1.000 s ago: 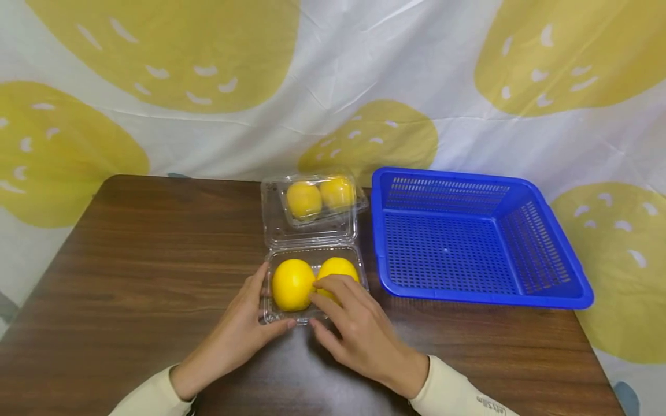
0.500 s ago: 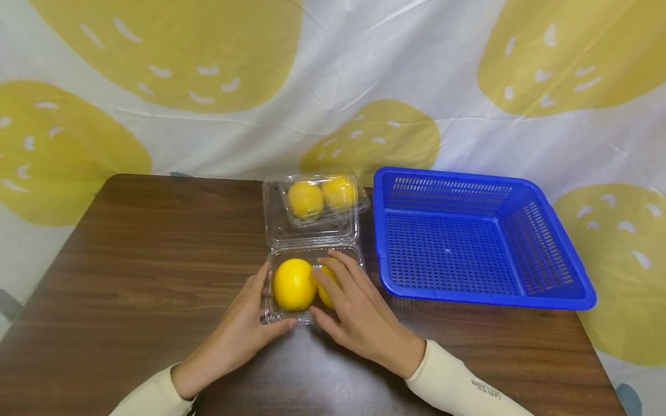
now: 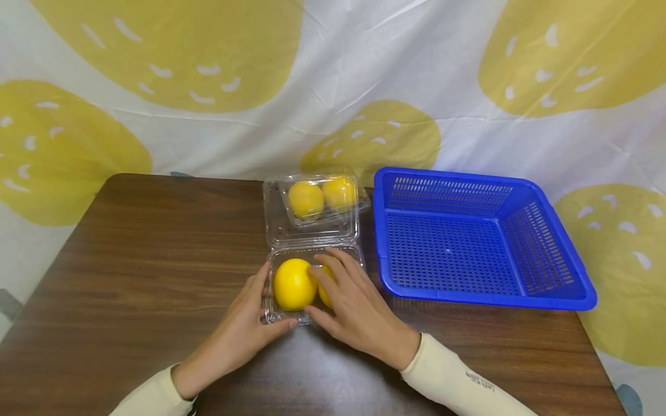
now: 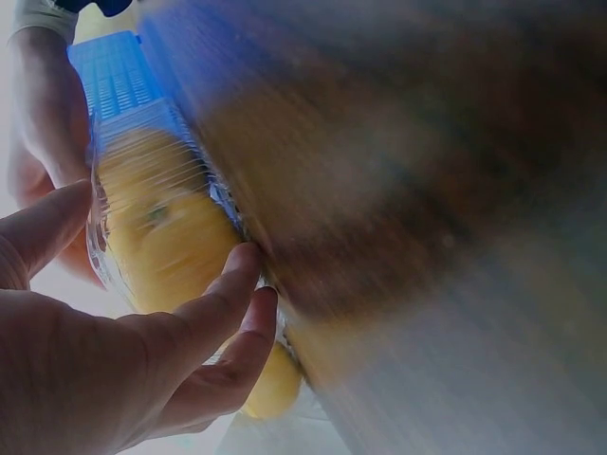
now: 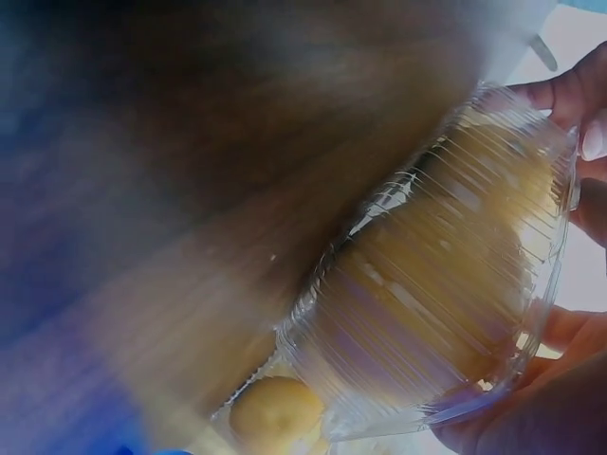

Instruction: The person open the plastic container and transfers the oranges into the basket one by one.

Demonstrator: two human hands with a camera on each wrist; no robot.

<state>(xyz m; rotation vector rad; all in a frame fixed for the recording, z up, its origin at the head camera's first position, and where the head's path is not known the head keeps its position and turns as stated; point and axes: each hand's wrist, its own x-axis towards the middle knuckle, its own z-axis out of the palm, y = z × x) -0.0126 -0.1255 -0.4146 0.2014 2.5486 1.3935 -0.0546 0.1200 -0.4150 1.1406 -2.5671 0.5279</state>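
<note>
A clear plastic clamshell box (image 3: 276,316) stands on the table with its lid (image 3: 283,233) folded back. Inside sit two yellow oranges, the left orange (image 3: 294,284) in plain view and the right orange (image 3: 324,296) mostly hidden under my right hand. My left hand (image 3: 240,332) holds the box at its left side and near corner, fingers along the side and thumb on the front rim. Bent over the right orange, my right hand (image 3: 361,312) grips it from above, its fingertips close beside the left orange. The ridged box wall (image 5: 427,275) shows in the right wrist view.
Behind the raised lid lies another clear box with two oranges (image 3: 306,200) in it. A blue perforated basket (image 3: 489,297) stands to the right on the brown wooden table (image 3: 156,277). A patterned cloth (image 3: 234,138) hangs behind the table's far edge.
My right hand has shifted forward and a little left, and its fingers have spread further over the right orange, covering more of it. The left hand stays on the box.
</note>
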